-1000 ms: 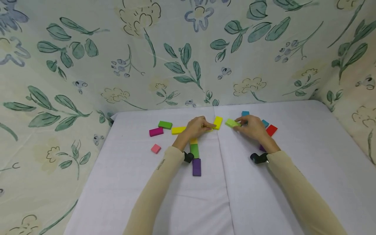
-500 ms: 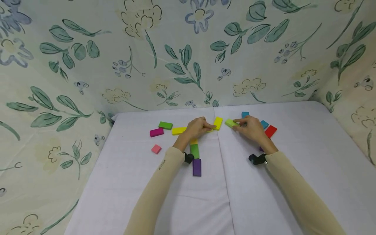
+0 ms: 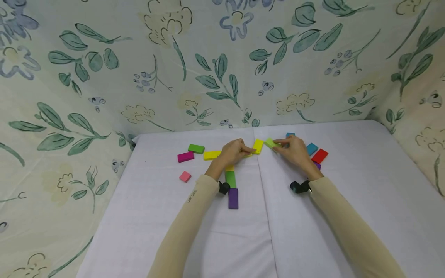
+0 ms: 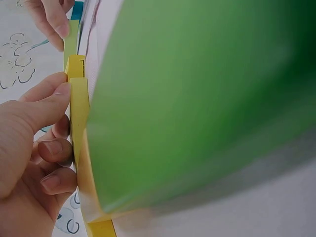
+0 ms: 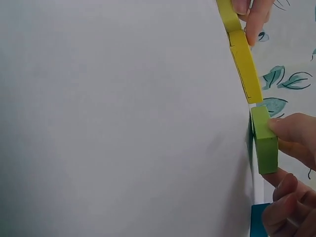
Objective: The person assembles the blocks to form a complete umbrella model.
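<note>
The left hand (image 3: pixel 233 153) rests at a row of blocks, its thumb and finger on a pale yellow block (image 4: pixel 79 113) in the left wrist view. That block meets a bright yellow block (image 3: pixel 258 146), which lies tilted to its right. The right hand (image 3: pixel 293 152) pinches a light green block (image 5: pixel 265 140) by its sides. A small gap separates the light green block from the bright yellow one in the right wrist view. Left of the left hand lies another yellow block (image 3: pixel 211 155), and below the hand a green block (image 3: pixel 230 179) touches a purple block (image 3: pixel 233 198).
On the left of the white table (image 3: pixel 146 216) lie a green block (image 3: pixel 196 149), a magenta block (image 3: pixel 185 156) and a pink block (image 3: pixel 185 177). Around the right hand are blue blocks (image 3: pixel 311 149), a red block (image 3: pixel 320 156) and a partly hidden purple block (image 3: pixel 317 165).
The right hand has moved slightly left with the light green block, bringing it nearer the bright yellow block. The left hand has stayed in place.
</note>
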